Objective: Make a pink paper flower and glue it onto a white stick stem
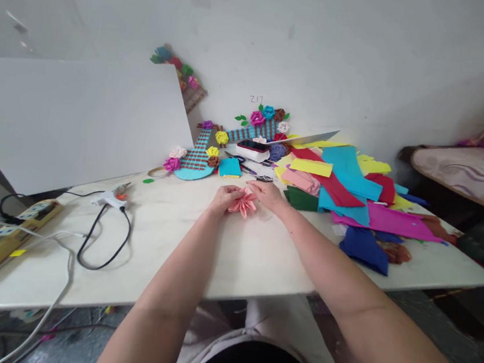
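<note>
A pink craft flower (245, 203) with pointed petals is held just above the white table, between my two hands. My left hand (227, 196) pinches it from the left side. On the other side, my right hand (265, 194) has its fingertips closed at the flower's upper right edge; what lies between them is too small to make out. Behind the hands lie a small stack of blue squares (230, 167) and a blue guitar-shaped piece (196, 162) trimmed with coloured flowers.
Coloured felt or paper sheets (348, 173) pile up on the right. At left are a glue gun (110, 198) with a looping black cord and a yellow power strip (3, 239). A phone (253, 146) rests on a white box by the wall. A white board (82, 122) leans behind.
</note>
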Demonstrator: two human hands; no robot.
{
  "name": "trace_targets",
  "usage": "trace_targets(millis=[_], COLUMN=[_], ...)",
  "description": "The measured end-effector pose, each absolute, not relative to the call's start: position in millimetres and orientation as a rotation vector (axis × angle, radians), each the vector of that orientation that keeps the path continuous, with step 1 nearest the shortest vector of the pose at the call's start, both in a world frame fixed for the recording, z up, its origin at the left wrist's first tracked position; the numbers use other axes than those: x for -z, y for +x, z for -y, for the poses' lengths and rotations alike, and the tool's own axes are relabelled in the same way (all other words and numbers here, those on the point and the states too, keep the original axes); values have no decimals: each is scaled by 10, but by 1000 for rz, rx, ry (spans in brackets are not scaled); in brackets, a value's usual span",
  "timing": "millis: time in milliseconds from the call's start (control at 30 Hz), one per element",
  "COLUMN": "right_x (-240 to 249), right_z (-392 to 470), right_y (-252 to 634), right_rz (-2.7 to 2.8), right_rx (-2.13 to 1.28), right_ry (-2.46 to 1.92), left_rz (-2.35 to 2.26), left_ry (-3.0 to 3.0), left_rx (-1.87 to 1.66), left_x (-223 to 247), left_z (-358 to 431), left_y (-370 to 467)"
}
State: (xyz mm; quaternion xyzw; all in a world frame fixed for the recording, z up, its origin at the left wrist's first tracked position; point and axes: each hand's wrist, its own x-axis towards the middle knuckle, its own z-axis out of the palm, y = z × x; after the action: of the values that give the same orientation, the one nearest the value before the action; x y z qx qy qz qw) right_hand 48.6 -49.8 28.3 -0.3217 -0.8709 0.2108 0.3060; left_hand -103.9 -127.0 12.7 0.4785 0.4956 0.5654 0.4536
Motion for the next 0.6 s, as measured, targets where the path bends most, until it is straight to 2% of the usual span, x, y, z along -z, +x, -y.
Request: trace_targets(millis=[600], right_x=[-198], right_z=[397], right_y=[513], right_rz=[2378], right_rx=[-596], right_ry=[-709], left_rz=[-1151], left_ry=[1167], left_rx=[-1408], left_x=[-120], left_z=[1265], left_y=[-1047])
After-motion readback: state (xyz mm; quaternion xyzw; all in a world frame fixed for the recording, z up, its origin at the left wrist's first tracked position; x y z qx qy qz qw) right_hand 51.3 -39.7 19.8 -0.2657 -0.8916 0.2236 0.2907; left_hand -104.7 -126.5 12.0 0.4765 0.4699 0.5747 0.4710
